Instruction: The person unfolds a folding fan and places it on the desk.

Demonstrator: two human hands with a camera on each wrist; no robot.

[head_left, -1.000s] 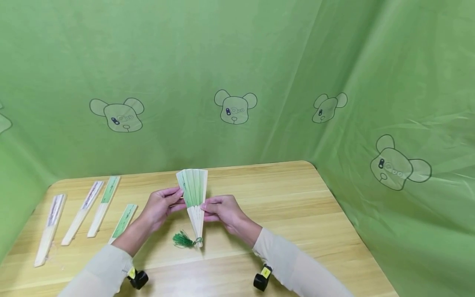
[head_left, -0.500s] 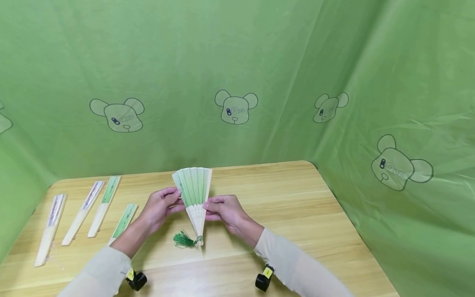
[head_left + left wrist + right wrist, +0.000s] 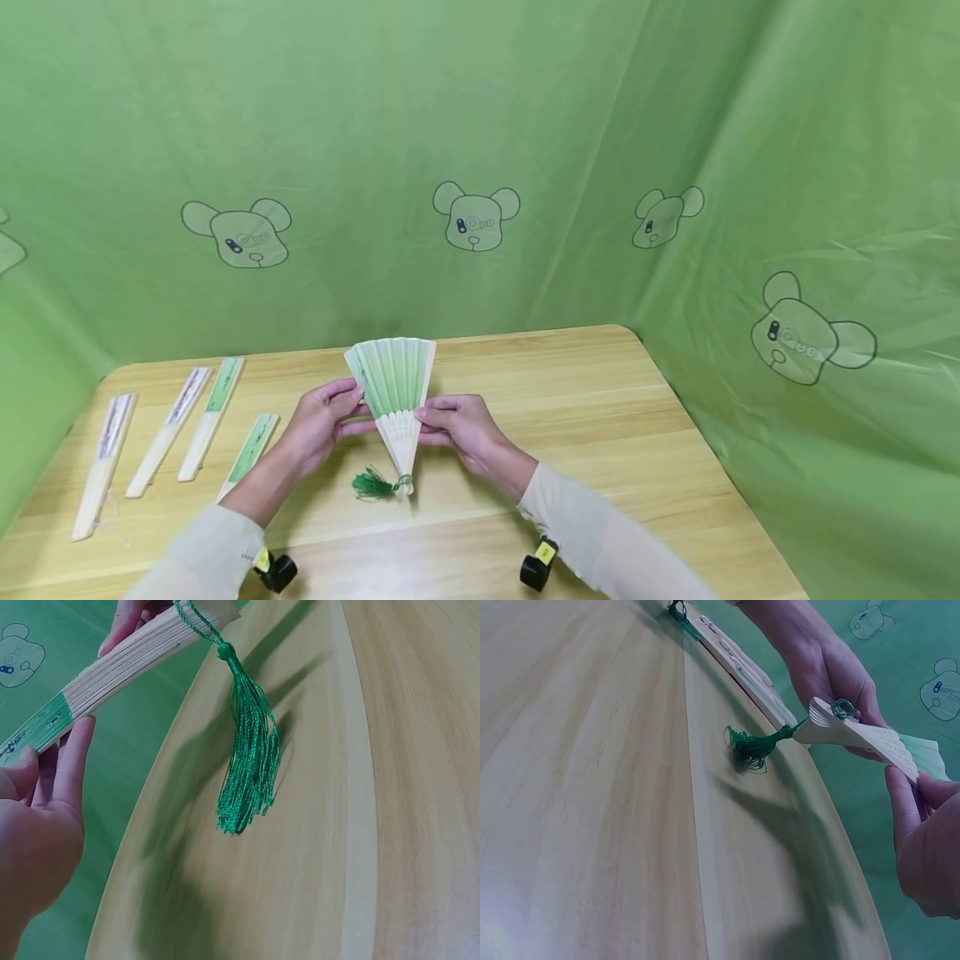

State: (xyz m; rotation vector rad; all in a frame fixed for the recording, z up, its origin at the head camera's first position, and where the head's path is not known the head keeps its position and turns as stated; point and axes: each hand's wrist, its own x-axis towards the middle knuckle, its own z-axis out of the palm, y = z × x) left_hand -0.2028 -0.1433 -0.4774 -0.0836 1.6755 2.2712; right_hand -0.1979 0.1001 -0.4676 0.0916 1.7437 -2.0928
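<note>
Between my two hands a green and cream folding fan is held above the table, partly spread, its pivot end toward me. My left hand pinches the fan's left edge, thumb in front and fingers behind. With thumb and fingers, my right hand grips the right outer rib near where the green leaf begins. From the pivot hangs a green tassel, seen clearly in the left wrist view. In the right wrist view the fan's ribs show almost edge-on, with both hands on them.
Several folded fans lie at the table's left: two with purplish print, one at the far left and one beside it, and two green-topped ones, the nearer partly behind my left forearm. A green curtain borders the wooden table.
The fan has spread wider, from a narrow wedge to a broader one. My right hand has shifted slightly right with its edge; the left hand has barely moved.
</note>
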